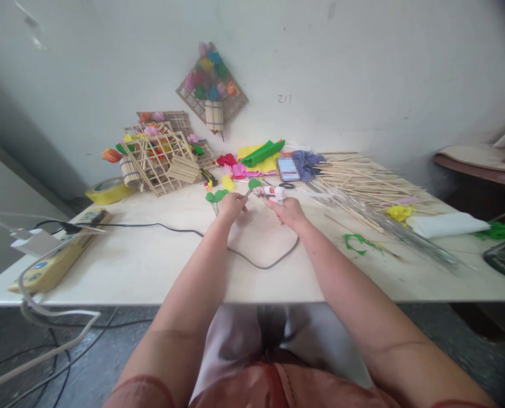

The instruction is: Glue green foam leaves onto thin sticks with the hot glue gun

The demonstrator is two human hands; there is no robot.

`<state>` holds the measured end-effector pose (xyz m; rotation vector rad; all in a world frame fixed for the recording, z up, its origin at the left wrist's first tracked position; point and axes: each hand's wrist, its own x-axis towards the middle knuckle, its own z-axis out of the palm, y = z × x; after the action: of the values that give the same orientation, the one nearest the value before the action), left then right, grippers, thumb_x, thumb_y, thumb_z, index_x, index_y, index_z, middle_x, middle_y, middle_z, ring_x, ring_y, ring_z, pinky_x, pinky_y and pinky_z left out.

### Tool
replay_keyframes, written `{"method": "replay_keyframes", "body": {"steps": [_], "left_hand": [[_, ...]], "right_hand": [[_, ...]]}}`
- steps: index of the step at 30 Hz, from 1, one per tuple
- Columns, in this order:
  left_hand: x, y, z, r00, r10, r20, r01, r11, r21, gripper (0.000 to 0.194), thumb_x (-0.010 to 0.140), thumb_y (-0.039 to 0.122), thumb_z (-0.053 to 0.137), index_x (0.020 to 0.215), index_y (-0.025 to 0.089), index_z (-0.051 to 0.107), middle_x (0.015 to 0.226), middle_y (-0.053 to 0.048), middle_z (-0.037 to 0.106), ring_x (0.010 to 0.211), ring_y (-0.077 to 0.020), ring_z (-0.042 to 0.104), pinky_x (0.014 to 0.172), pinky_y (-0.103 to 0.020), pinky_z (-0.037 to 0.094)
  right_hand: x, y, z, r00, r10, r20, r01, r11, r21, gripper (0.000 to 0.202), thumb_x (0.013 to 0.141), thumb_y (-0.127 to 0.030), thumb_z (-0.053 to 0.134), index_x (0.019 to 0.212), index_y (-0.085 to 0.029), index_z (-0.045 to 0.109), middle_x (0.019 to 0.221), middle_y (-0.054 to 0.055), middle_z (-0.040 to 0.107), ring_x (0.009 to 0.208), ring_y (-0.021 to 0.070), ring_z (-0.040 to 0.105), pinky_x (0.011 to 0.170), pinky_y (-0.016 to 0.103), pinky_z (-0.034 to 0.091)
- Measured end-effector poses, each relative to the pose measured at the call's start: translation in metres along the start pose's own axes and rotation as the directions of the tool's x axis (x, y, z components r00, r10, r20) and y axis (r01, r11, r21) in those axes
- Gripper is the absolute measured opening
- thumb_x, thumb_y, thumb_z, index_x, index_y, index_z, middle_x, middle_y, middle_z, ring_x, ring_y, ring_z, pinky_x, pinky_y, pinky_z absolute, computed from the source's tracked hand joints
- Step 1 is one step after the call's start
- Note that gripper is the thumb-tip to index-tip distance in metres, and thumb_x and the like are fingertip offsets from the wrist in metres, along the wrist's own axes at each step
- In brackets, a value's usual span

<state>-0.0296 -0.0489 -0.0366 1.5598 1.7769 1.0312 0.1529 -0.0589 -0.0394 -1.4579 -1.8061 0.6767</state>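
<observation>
My left hand (pixel 234 207) is closed in a pinch on a thin stem topped by a round green paper leaf (pixel 254 184). In my right hand (pixel 288 213) is a small white hot glue gun (pixel 276 194), its nozzle pointing left at the stem near the leaf. A clear glue stick seems to stick out of its back. The glue gun's black cord (pixel 261 267) loops across the table below my hands. Beside my left hand lie several green paper leaves (pixel 216 196) on thin stems. Whether the nozzle touches the stem I cannot tell.
Stick lattices with paper flowers (pixel 158 156) stand at the back left, near yellow tape (pixel 110 191) and a power strip (pixel 60 255). Crepe paper (pixel 258 158), a phone (pixel 288 169), bamboo sticks (pixel 363 175) and wires (pixel 405 238) lie behind and right. Another lattice (pixel 212 85) hangs on the wall.
</observation>
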Motion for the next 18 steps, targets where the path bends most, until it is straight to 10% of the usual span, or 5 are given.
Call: {"method": "replay_keyframes", "body": {"steps": [18], "left_hand": [[-0.0027, 0.0012, 0.0, 0.992, -0.066, 0.105, 0.094, 0.952, -0.292, 0.016, 0.076, 0.023, 0.055, 0.08, 0.01, 0.063, 0.046, 0.001, 0.054, 0.035, -0.0046, 0.031, 0.038, -0.02, 0.021]], "right_hand": [[-0.007, -0.0073, -0.0056, 1.0, 0.019, -0.007, -0.018, 0.991, 0.135, 0.048, 0.071, -0.061, 0.052, 0.062, -0.015, 0.061, 0.039, -0.002, 0.046, 0.036, 0.0124, 0.048, 0.043, 0.024, 0.042]]}}
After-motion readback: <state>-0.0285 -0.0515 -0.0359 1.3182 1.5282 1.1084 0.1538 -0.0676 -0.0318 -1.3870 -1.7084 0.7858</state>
